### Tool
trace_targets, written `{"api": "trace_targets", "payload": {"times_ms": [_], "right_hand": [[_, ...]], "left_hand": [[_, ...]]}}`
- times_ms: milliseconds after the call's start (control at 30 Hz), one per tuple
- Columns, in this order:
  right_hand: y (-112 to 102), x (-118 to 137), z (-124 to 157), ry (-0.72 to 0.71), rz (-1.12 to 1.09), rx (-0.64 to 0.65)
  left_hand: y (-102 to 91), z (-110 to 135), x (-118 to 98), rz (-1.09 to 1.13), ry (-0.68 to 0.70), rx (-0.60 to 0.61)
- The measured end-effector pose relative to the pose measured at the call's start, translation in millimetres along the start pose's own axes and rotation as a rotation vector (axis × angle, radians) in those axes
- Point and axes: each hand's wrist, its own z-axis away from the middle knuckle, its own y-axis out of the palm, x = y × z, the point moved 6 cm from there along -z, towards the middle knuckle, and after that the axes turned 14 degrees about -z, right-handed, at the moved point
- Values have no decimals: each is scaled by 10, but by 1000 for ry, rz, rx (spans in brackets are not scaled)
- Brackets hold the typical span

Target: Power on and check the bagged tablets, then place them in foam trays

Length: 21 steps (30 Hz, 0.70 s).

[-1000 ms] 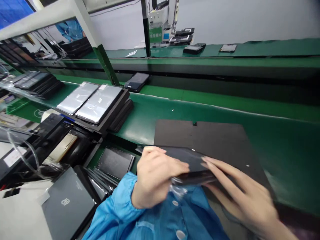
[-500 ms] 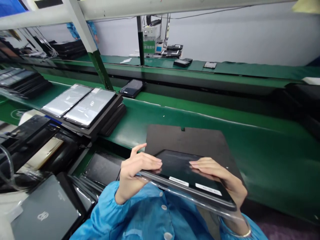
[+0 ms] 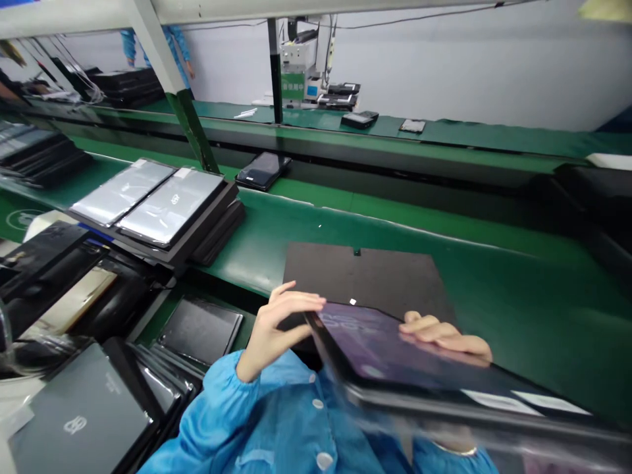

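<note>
A black tablet [image 3: 459, 362] is up off the tabletop [image 3: 533, 316], in the person's hands, its screen tilted upward, probably so it can be looked over. The right hand [image 3: 444, 339] seems to carry most of the weight: its forearm runs underneath, and its fingers curl over the far edge onto the glass, grasping it. The left hand [image 3: 279, 322] lays its fingertips on the far left corner, thumb close to the edge, perhaps to steady it; whether they truly pinch, I can't tell. Two white labels [image 3: 503, 401] lie nearer the body than the right fingers, leaving them uncovered.

Just beyond both sets of fingers lies a dark flat board [image 3: 365, 270], possibly to protect whatever is set down there. Farther out, ahead and left of the left fingers, silver film-wrapped devices [image 3: 172, 204] lie side by side atop a dark stack, presumably to keep them tidy.
</note>
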Motion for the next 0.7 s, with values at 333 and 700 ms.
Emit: {"api": "trace_targets", "payload": {"times_ms": [333,700], "right_hand": [[-416,-577,247,139,-191,-7],[-572,-1033,685,250,-163,-190]], "left_hand": [[-108,117,271,242,-5,-292],[-234,50,-82,24,202,-234]]}}
